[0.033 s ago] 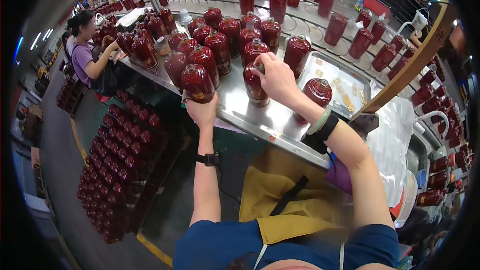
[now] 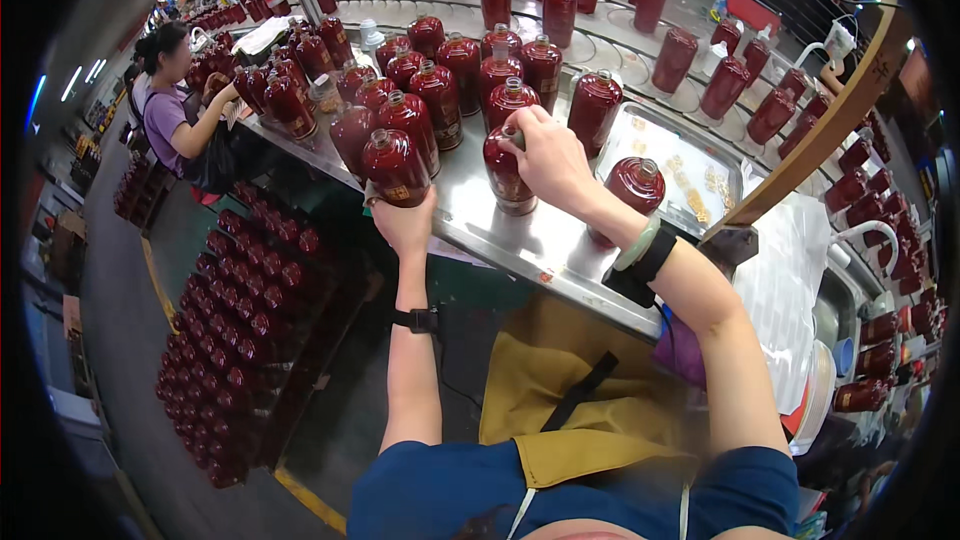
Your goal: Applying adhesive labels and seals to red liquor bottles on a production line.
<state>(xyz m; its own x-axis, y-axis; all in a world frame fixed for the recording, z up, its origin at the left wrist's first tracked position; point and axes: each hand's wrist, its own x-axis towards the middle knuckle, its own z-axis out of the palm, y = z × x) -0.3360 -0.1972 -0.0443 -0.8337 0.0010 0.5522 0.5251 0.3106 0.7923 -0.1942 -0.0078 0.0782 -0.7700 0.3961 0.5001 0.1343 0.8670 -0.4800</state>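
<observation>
My left hand (image 2: 404, 223) is wrapped round the lower part of a dark red glass bottle (image 2: 396, 168) at the steel table's front edge. My right hand (image 2: 552, 158) closes its fingers on the neck of another dark red bottle (image 2: 509, 178), which stands upright on the steel table (image 2: 465, 202). The fingers cover part of that bottle's top. Several more red bottles crowd just behind both hands. A single bottle (image 2: 634, 186) stands under my right wrist, partly hidden by the forearm. Behind it, a tray (image 2: 652, 145) holds small gold-coloured pieces.
Beyond the table, a curved conveyor (image 2: 610, 48) carries red bottles. A wooden bar (image 2: 815, 120) slants up at the right, near a sink (image 2: 838, 302). Many bottles stand low at the left (image 2: 235, 340). A person in a purple top (image 2: 165, 120) reaches to bottles at the far left.
The bottles on the conveyor have shifted very slightly to the right. Both of my hands keep their grips in nearly the same places.
</observation>
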